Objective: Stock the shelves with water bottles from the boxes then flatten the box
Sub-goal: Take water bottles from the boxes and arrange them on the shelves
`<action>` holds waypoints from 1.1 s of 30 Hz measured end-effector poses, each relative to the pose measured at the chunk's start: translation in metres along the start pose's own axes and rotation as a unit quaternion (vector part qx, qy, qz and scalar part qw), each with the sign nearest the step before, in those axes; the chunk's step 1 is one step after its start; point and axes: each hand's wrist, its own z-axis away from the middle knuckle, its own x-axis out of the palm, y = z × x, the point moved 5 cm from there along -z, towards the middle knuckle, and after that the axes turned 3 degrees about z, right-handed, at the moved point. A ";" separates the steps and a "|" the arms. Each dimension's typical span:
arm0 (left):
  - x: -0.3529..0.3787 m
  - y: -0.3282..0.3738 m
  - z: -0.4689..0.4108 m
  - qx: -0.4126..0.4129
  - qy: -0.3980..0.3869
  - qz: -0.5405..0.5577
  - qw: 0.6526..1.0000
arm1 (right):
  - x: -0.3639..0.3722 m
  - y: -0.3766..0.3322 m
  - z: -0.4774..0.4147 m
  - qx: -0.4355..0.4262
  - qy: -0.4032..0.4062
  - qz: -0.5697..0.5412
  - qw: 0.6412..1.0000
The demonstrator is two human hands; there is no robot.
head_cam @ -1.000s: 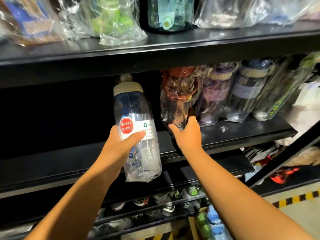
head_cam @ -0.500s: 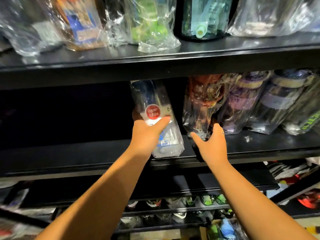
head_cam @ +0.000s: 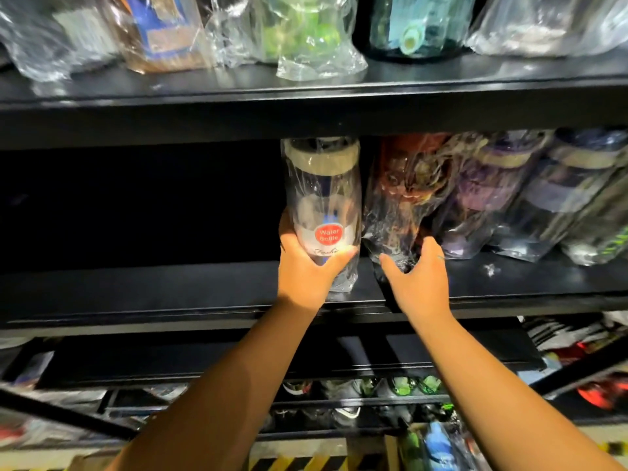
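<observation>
Plastic wrap, clear and creased, covers the water bottle (head_cam: 323,212) that your left hand (head_cam: 306,270) grips low on its body. The fingers are curled round the far side and the thumb lies across the front, just beneath the round red sticker. The bottle stands upright at the front of the middle shelf (head_cam: 170,290), with the loose end of its wrap touching the board. Whether its full weight is down, I cannot tell. Your right hand (head_cam: 421,280) is at three o'clock of the bottle, fingers spread and holding nothing, fingertips at the foot of the red-brown bottle (head_cam: 404,198).

Progress, as judged: this placement is under way, not finished. The middle shelf carries a row of wrapped bottles from the red-brown one out toward three o'clock, a purple bottle (head_cam: 482,192) among them. Toward nine o'clock of your bottle the shelf runs dark, and I can make out no stock there. Your bottle wants releasing and squaring against its neighbour. No box is plainly in sight, so flattening is taken as outstanding.

Containers: the top shelf (head_cam: 339,96), at twelve o'clock, holds bagged goods, among them a green item (head_cam: 306,32) and a pale blue bottle (head_cam: 414,28). At six o'clock a lower rack (head_cam: 339,401) holds green-capped bottles (head_cam: 404,385), small and blurred. A blue bottle (head_cam: 438,447) shows at the bottom edge. Whether a box holds it, I cannot tell.
</observation>
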 end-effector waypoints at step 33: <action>0.014 -0.019 0.009 0.017 -0.045 -0.263 0.964 | -0.002 -0.001 0.028 -0.035 -0.094 0.111 0.989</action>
